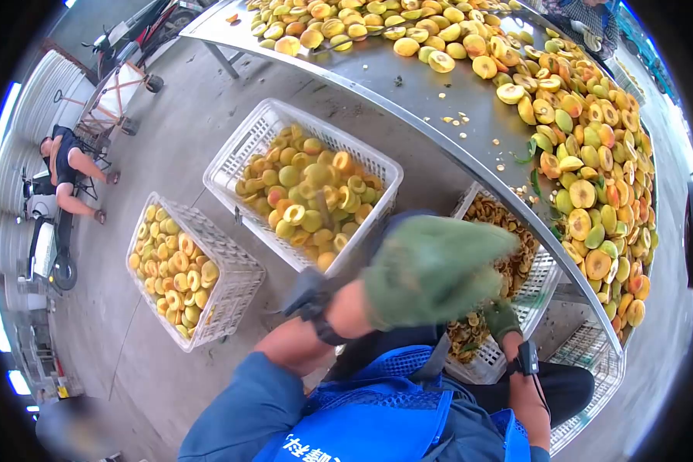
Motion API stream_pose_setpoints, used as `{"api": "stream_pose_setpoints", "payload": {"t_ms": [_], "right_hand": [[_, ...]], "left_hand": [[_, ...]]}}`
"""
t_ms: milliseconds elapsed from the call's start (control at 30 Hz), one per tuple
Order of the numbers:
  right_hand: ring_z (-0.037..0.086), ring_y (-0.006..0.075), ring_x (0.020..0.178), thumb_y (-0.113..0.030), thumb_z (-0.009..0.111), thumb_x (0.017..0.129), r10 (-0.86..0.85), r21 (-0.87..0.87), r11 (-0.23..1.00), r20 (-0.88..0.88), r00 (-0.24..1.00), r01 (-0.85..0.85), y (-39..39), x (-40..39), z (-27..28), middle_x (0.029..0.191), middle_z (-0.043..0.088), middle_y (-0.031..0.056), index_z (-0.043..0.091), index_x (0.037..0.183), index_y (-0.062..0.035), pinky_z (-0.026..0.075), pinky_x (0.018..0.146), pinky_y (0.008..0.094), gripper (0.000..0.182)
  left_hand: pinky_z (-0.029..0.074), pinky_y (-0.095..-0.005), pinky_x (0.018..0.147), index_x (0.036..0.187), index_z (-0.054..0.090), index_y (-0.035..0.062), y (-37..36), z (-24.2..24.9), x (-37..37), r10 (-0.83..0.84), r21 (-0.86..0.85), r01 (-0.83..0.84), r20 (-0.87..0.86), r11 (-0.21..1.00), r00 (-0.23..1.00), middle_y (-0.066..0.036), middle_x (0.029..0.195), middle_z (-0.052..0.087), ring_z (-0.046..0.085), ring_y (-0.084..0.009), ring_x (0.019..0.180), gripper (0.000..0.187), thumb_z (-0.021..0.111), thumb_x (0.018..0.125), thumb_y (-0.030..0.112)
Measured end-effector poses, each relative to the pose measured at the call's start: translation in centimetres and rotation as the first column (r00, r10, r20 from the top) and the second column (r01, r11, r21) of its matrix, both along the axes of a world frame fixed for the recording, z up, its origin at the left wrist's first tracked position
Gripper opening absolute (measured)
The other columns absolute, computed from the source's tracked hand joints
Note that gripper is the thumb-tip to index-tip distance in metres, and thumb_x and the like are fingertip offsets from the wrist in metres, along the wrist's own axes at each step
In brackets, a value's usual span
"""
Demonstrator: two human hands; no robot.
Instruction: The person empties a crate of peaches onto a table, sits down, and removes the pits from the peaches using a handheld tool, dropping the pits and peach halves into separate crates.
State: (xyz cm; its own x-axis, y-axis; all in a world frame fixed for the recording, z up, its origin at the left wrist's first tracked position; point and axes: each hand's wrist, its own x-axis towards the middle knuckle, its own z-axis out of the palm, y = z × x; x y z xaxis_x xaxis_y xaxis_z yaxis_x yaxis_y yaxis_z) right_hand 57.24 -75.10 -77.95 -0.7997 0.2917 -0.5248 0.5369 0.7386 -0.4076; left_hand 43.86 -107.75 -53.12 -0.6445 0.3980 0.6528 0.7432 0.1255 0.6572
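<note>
My left hand (439, 271), in a green glove, is raised in front of me between two crates. It is blurred, and its fingers cannot be made out. My right hand (503, 320), also in a green glove, is low beside a crate of brown scraps (470, 339) that look like fruit pits; its fingers are partly hidden. To the left of my left hand stands a white crate (235, 150) of halved yellow fruit (292, 181) that look like peaches. A blurred brownish streak (323, 209) shows over these halves.
A metal table (408, 85) with a raised edge carries a large heap of fruit halves (585, 154). Another white crate (231, 296) of halves stands on the floor at left. One person (65, 165) sits far left; another (589, 27) is across the table. Carts stand behind.
</note>
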Motion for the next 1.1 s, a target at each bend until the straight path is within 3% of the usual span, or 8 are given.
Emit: {"api": "stream_pose_setpoints", "payload": {"t_ms": [167, 267, 367, 467, 567, 733, 967, 1100], "right_hand": [[0.066, 0.0371, 0.117, -0.044, 0.062, 0.092, -0.027, -0.03, 0.999, 0.025, 0.999, 0.027, 2.7, 2.9, -1.3, 0.125, 0.07, 0.0215, 0.064, 0.134, -0.0105, 0.051, 0.1, 0.042, 0.054], [0.065, 0.036, 0.121, -0.044, 0.063, 0.093, 0.003, -0.079, 0.997, 0.059, 0.998, 0.001, 0.4, 0.4, 3.5, 0.129, 0.067, 0.0231, 0.063, 0.137, -0.0109, 0.05, 0.102, 0.0419, 0.055], [0.063, 0.0383, 0.122, -0.049, 0.062, 0.095, 0.102, -0.062, 0.992, -0.107, 0.989, -0.109, 0.8, 0.3, 1.8, 0.132, 0.065, 0.0227, 0.061, 0.138, -0.0119, 0.049, 0.101, 0.0454, 0.057], [0.062, 0.0405, 0.122, -0.048, 0.059, 0.097, -0.007, -0.202, 0.979, -0.023, 1.0, 0.002, -1.2, -1.4, 9.4, 0.133, 0.065, 0.0224, 0.062, 0.136, -0.0098, 0.048, 0.104, 0.0454, 0.055], [0.066, 0.0401, 0.115, -0.047, 0.058, 0.097, 0.026, -0.208, 0.977, -0.078, 0.997, -0.042, -0.4, -1.8, 12.2, 0.124, 0.07, 0.0203, 0.065, 0.133, -0.0089, 0.05, 0.101, 0.0445, 0.053], [0.075, 0.0204, 0.089, -0.049, 0.053, 0.103, 0.038, -0.656, 0.754, 0.104, 0.994, 0.04, -2.1, -3.9, 20.9, 0.102, 0.076, 0.0157, 0.069, 0.124, -0.0054, 0.059, 0.077, 0.032, 0.051], [0.069, 0.0236, 0.103, -0.042, 0.049, 0.107, -0.489, -0.932, -0.35, 0.099, 0.867, -0.091, -4.9, -4.8, 25.9, 0.118, 0.069, 0.0119, 0.063, 0.125, -0.0095, 0.056, 0.093, 0.0392, 0.04], [0.067, 0.0205, 0.074, -0.037, 0.061, 0.101, -0.754, -0.988, 0.148, -0.077, 0.652, 0.055, 3.3, -5.7, 24.8, 0.096, 0.069, 0.0101, 0.063, 0.114, -0.0046, 0.056, 0.066, 0.0343, 0.035]], "left_hand": [[0.052, -0.0467, 0.096, 0.128, 0.061, -0.0055, -13.7, -19.3, -6.8, 0.748, -0.452, -0.659, 0.028, 0.601, 0.663, -0.027, 0.12, 0.068, 0.065, -0.0439, 0.109, 0.051, 0.063, 0.099, 0.036], [0.049, -0.0482, 0.1, 0.132, 0.061, -0.0013, -16.3, -20.6, -10.1, 0.878, -0.793, -0.475, 0.15, 0.381, 0.454, -0.027, 0.124, 0.066, 0.062, -0.0439, 0.115, 0.054, 0.058, 0.1, 0.042], [0.053, -0.0513, 0.081, 0.118, 0.069, 0.0127, -21.3, -31.7, -13.8, 0.528, -0.954, -0.289, -0.203, 0.085, 0.825, -0.019, 0.112, 0.071, 0.067, -0.0365, 0.104, 0.027, 0.052, 0.1, 0.024], [0.051, -0.0544, 0.08, 0.099, 0.072, 0.0077, -23.8, -33.5, -15.1, 0.512, -0.797, -0.471, -0.243, 0.379, 0.823, -0.02, 0.095, 0.071, 0.067, -0.0427, 0.09, 0.037, 0.054, 0.098, 0.04], [0.051, -0.0514, 0.079, 0.098, 0.072, 0.0078, -19.3, -18.1, -10.1, 0.774, -0.78, -0.537, -0.112, 0.32, 0.623, -0.02, 0.09, 0.071, 0.066, -0.042, 0.088, 0.046, 0.058, 0.096, 0.051], [0.056, -0.0348, 0.074, 0.107, 0.069, -0.0011, -10.6, -0.3, -1.4, 0.571, -0.194, -0.598, -0.177, 0.778, 0.801, -0.017, 0.112, 0.074, 0.07, -0.0209, 0.09, 0.016, 0.06, 0.103, 0.012], [0.052, -0.0377, 0.063, 0.098, 0.073, 0.009, 11.1, 3.2, 3.9, -0.085, -0.27, -0.059, -0.492, 0.961, 0.867, -0.006, 0.088, 0.072, 0.068, -0.0237, 0.072, 0.019, 0.081, 0.081, 0.01], [0.052, -0.0358, 0.068, 0.097, 0.069, 0.0045, 17.8, -0.8, -1.3, -0.353, -0.238, 0.294, -0.264, 0.926, 0.898, -0.007, 0.09, 0.072, 0.069, -0.0241, 0.075, 0.018, 0.076, 0.089, 0.019]]}}
